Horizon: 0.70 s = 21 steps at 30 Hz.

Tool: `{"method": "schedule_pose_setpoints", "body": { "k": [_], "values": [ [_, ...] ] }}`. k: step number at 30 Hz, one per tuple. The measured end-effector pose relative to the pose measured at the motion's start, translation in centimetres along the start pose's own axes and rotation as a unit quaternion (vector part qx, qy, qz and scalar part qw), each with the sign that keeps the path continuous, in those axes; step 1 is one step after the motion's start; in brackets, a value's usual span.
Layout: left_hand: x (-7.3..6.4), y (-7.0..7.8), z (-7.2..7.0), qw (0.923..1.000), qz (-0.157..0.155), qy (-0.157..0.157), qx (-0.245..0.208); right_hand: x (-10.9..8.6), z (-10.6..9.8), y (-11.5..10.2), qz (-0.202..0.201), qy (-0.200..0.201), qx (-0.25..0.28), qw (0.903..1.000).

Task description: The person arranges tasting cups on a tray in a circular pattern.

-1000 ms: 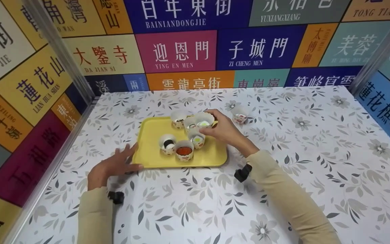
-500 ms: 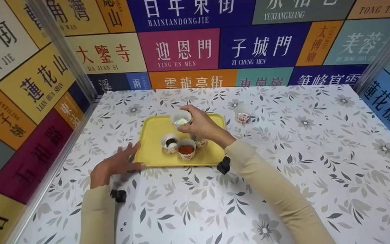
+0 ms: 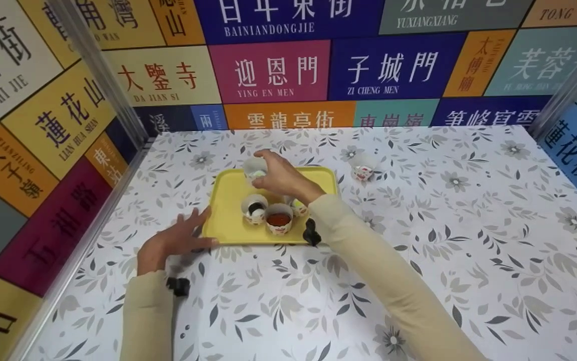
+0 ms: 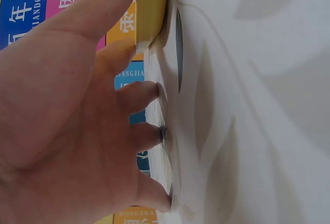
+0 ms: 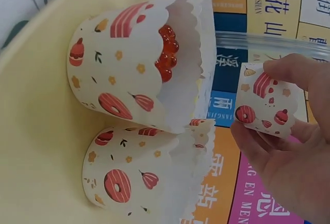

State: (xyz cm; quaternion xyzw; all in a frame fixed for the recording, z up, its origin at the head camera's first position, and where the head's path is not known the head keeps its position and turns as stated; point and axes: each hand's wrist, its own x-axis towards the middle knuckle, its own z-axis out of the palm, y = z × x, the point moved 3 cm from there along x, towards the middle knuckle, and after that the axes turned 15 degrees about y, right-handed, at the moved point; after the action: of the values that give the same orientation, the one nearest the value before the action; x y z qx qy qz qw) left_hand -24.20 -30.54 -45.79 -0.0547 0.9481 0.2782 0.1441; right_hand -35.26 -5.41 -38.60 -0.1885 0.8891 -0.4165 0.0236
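My right hand (image 3: 283,175) grips a printed paper cup (image 3: 254,168) by its sides over the back left of the yellow tray (image 3: 228,228). The right wrist view shows this held cup (image 5: 264,100) raised off the tray. Something pale green shows inside it. Below stand a cup with black and white contents (image 3: 254,214), a cup of orange-red beads (image 3: 278,228) and a partly covered cup (image 3: 299,208). My hand may hide others. With fingers spread, my left hand (image 3: 180,238) rests at the tray's left edge; its fingertips (image 4: 147,90) meet the tabletop.
Another paper cup (image 3: 363,173) stands off the tray to the right. Panels with large lettering (image 3: 273,70) close off the back and both sides of the flower-patterned table (image 3: 418,240).
My right hand has carried its cup leftward from the tray's back right, across the back of the tray. My left hand has stayed at the tray's left edge.
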Motion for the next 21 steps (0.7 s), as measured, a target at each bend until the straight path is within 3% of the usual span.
{"method": "schedule_pose_setpoints", "body": {
  "k": [3, 9, 16, 21],
  "values": [
    [0.1, -0.1, 0.0, 1.0, -0.006, -0.002, 0.005, 0.4, 0.5, -0.1, -0.016, -0.001, -0.019, 0.9997],
    [0.2, -0.2, 0.1, 0.9997, -0.024, 0.0, 0.001, 0.8, 1.5, -0.5, 0.0, 0.001, -0.043, 0.9991],
    [0.1, 0.0, 0.0, 0.9999, -0.012, -0.001, 0.004, 1.3, 2.2, -0.9, 0.036, 0.005, -0.071, 0.9968],
    [-0.1, 0.1, 0.0, 0.9998, -0.019, 0.0, -0.006, 1.3, 2.9, -0.9, 0.024, 0.005, -0.076, 0.9968]
  ]
}}
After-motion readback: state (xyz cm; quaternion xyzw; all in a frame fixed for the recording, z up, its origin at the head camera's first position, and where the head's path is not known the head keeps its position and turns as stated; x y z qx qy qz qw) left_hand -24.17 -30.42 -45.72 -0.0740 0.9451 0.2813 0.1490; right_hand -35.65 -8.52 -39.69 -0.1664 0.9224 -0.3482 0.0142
